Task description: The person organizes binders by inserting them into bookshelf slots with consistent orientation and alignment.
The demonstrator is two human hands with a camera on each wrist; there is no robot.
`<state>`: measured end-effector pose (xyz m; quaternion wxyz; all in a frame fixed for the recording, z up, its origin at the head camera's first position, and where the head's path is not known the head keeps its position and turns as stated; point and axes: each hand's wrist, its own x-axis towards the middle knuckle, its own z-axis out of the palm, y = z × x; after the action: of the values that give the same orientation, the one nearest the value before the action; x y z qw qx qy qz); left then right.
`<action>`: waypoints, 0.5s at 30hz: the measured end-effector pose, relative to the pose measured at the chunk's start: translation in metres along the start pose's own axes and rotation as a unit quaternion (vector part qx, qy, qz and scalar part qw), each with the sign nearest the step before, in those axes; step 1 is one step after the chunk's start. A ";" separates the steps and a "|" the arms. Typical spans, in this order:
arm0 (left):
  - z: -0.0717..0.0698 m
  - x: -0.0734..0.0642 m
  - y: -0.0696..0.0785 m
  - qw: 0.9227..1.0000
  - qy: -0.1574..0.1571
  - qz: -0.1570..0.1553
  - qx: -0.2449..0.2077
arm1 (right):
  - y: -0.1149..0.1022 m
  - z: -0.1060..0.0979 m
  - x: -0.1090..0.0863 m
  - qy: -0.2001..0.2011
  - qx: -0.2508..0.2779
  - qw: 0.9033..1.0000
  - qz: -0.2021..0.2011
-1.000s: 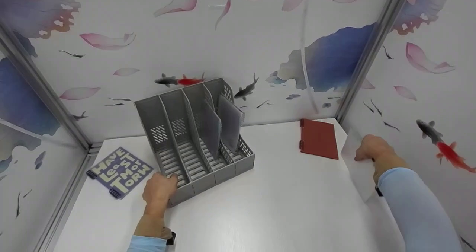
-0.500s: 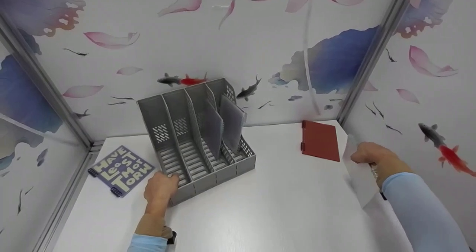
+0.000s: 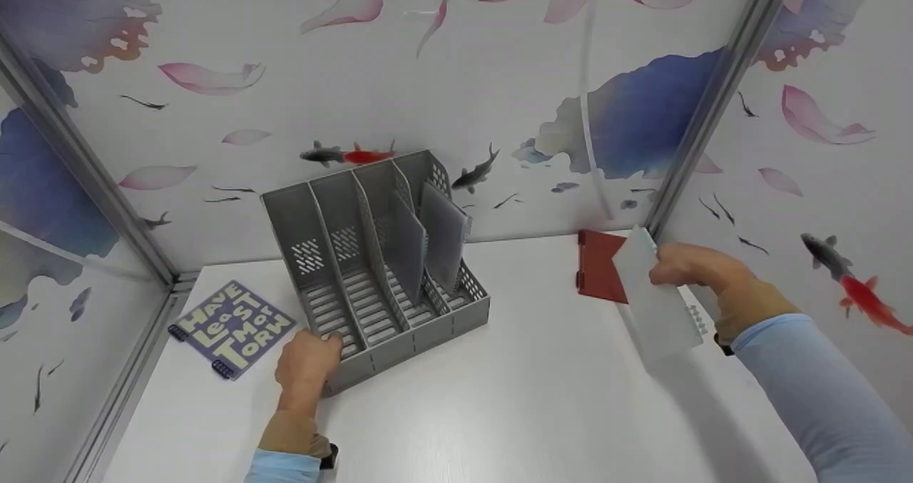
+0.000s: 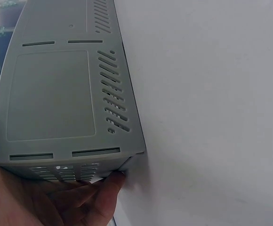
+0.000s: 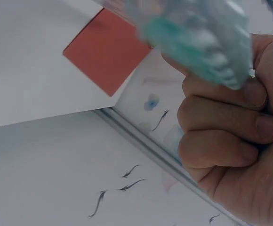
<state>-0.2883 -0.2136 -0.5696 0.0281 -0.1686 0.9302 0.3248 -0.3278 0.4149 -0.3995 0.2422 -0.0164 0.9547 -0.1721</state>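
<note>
A grey file organizer (image 3: 428, 329) with several slots stands at the table's back, two notebooks upright in its right-hand slots. My left hand (image 3: 307, 363) grips its front left corner; the left wrist view shows the fingers curled under the organizer (image 4: 52, 94). Above the right side of the table, my right hand (image 3: 695, 269) pinches a white-backed spiral notebook (image 3: 645, 297) by its bound edge. In the right wrist view this notebook (image 5: 197, 42) is blurred, with green on it, and the right hand (image 5: 221, 127) has its other fingers curled in.
A red notebook (image 3: 599, 265) lies at the back right, partly covered by the held notebook. Flat on the left lies a purple lettered notebook (image 3: 234, 328). Printed wall panels (image 3: 499, 76) and metal corner posts (image 3: 713, 105) bound the white table (image 3: 535, 397).
My right hand has lifted the white-backed spiral notebook from the table's right edge and moved it left, so it now overlaps the red notebook. The left hand and organizer have stayed put.
</note>
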 end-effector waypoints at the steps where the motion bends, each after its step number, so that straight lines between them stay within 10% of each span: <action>1: 0.000 0.000 0.000 1.000 0.001 0.000 0.001 | -0.005 0.000 0.000 0.001 -0.009 1.000 -0.007; 15: 0.001 -0.001 0.000 1.000 0.002 -0.003 -0.004 | -0.038 0.003 0.003 -0.028 0.016 0.999 -0.023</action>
<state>-0.2869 -0.2125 -0.5706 0.0259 -0.1719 0.9284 0.3283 -0.3310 0.3778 -0.3908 0.2648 -0.0390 0.9441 -0.1925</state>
